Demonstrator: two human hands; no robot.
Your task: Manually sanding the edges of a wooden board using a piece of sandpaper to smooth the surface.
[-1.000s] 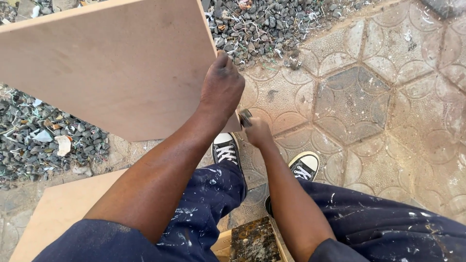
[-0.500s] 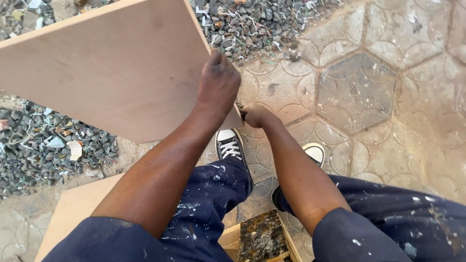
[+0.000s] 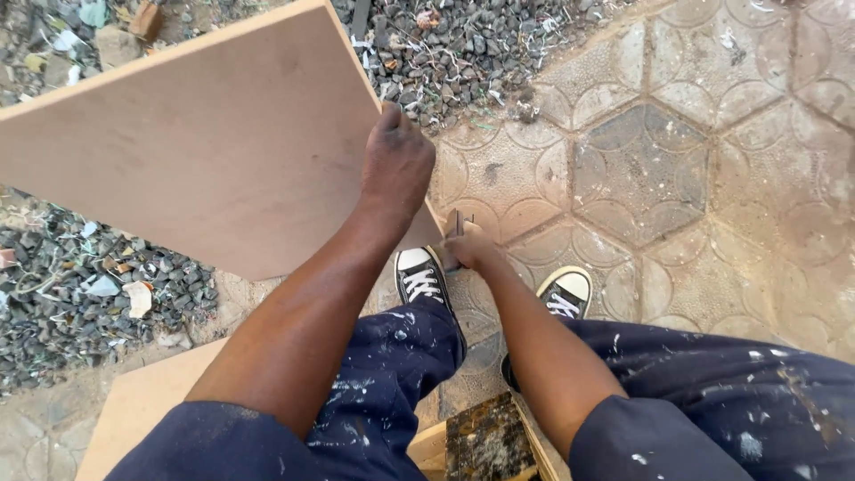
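Observation:
A large tan fibreboard panel (image 3: 196, 142) is held up in front of me, tilted, filling the upper left. My left hand (image 3: 397, 165) grips its right edge, thumb on the near face. My right hand (image 3: 468, 247) is closed on a small dark sanding block (image 3: 456, 224) pressed against the panel's lower right corner edge. Both my forearms reach forward over my knees in paint-spattered dark blue trousers.
Grey gravel (image 3: 463, 44) with litter lies beyond and to the left. Patterned hexagonal paving (image 3: 650, 169) covers the right. My two black-and-white sneakers (image 3: 419, 272) stand on it. A second board (image 3: 142, 401) lies flat at lower left; a dark-topped wooden stool (image 3: 485, 441) sits between my legs.
My right hand with the block has slid up and down along the panel's corner edge. The panel has tilted slightly, and the view shifted a little.

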